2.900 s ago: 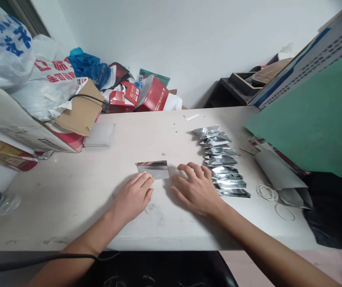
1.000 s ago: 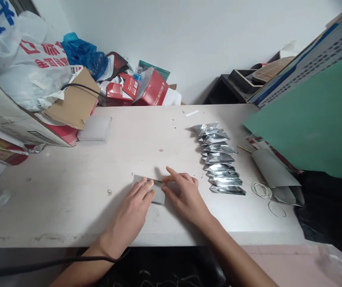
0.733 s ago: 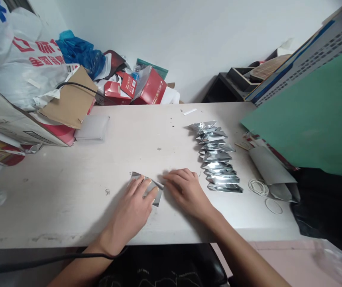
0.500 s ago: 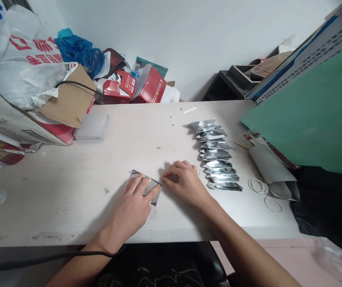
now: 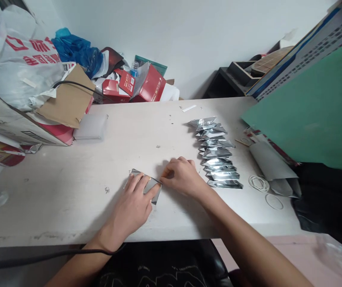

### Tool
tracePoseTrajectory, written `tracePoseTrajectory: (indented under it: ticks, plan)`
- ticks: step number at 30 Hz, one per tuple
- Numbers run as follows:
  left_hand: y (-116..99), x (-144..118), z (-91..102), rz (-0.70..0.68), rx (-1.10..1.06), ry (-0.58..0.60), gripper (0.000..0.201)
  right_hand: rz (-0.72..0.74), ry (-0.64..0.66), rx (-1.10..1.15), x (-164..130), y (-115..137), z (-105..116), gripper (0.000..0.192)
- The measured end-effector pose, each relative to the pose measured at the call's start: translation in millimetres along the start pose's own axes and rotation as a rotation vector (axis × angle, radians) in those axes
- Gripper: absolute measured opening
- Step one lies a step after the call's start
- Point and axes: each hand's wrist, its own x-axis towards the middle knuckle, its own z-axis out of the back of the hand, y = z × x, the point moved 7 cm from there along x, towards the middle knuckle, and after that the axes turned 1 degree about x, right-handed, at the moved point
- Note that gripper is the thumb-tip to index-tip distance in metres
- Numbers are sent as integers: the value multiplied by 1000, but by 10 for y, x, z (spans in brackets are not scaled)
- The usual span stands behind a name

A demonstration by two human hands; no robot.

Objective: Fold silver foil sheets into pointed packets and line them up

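White, scuffed table (image 5: 69, 187) under a plain pale wall, cluttered along the back. Near the front edge, silver foil pouch (image 5: 147, 185), partly folded, pinned flat under the spread fingers of the left hand (image 5: 132, 205); right hand (image 5: 181, 177) curled at the pouch's right corner, fingertips pinching it. Just right of that hand, a row of folded foil pouches (image 5: 217, 151) overlapping in a line. Further right, rubber bands (image 5: 259, 183), a grey sleeve (image 5: 274, 167) and a green sheet (image 5: 311, 111). At back left, plastic bags (image 5: 18, 59), brown cardboard (image 5: 67, 101), red boxes (image 5: 147, 83); a flat clear case (image 5: 90, 127) nearby.
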Motion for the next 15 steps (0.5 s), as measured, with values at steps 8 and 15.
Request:
tracePoseTrajectory:
  ticks: [8,15]
  plan:
    - [12,-16,-14,18,-14,-10,57,-9,67,-88,96,14,-18,12]
    - [14,-24,-12,21,-23,-33,55,-31,110,-92,123,40,-12,13]
